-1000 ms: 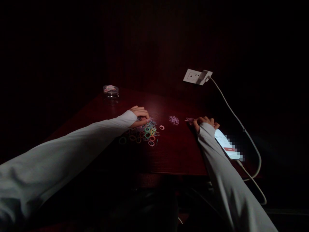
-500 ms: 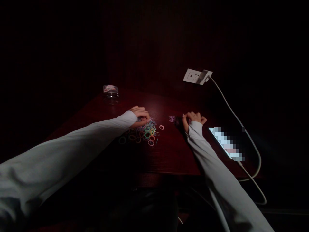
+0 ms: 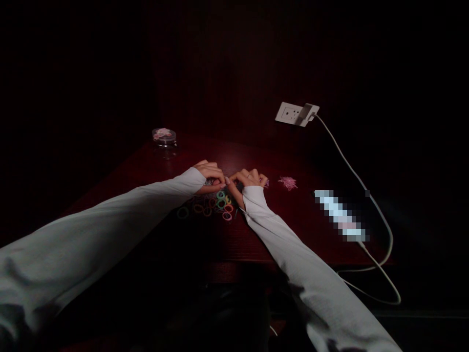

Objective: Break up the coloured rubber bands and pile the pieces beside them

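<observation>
Both hands meet over the back of a pile of colourful hair ties [image 3: 220,203] in orange, green, yellow and pink. My left hand [image 3: 210,173] is closed, thumb against curled fingers; anything in the pinch is too small or hidden to make out. My right hand [image 3: 249,181] is closed too, its thumb and forefinger pinched beside the left thumb, and what it grips cannot be made out. A small purple bunch [image 3: 267,183] peeks out behind the right knuckles. Further right lies a small heap of thin pink bands [image 3: 288,183].
A clear round jar [image 3: 164,142] with a pink-patterned lid stands at the back left of the dark red table [image 3: 216,244]. At right lies a lit phone [image 3: 339,215], its screen blurred, with a white cable [image 3: 351,164] running to the wall socket [image 3: 289,114].
My right hand has moved left from beside the purple bunch to my left hand, uncovering the pink heap. My left hand has stayed over the pile. The view has shifted slightly.
</observation>
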`<state>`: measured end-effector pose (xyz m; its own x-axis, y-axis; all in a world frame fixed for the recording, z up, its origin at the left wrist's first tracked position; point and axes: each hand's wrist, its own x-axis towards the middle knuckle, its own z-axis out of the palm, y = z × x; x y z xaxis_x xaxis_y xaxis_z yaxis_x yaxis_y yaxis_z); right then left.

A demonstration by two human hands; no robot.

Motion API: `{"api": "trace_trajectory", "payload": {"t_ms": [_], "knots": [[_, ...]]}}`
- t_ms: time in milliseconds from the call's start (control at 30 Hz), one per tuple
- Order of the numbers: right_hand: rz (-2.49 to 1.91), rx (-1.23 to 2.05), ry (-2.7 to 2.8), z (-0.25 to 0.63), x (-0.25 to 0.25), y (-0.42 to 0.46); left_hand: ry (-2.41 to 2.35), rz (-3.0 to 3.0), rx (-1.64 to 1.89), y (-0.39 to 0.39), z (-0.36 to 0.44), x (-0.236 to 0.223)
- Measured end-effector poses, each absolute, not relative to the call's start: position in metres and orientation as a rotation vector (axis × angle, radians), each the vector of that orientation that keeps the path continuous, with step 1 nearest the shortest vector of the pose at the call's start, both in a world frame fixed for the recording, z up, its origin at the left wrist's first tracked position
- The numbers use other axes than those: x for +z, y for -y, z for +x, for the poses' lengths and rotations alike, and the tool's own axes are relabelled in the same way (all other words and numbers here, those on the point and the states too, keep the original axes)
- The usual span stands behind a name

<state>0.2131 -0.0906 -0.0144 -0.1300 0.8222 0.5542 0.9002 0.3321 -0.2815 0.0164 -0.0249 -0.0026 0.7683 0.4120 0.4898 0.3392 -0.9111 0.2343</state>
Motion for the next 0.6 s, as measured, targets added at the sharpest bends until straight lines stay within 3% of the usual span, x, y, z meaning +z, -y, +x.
{"api": "trace_trajectory", "payload": {"t_ms": [300, 600], "knots": [[-1.530, -0.105, 1.858, 0.218, -0.016, 0.088, -0.612, 2.820, 0.811, 0.025, 0.015, 0.000], [-1.754, -0.329, 1.684, 0.291, -0.010, 0.068, -0.707, 2.812, 0.842, 0.022, 0.017, -0.002]]}}
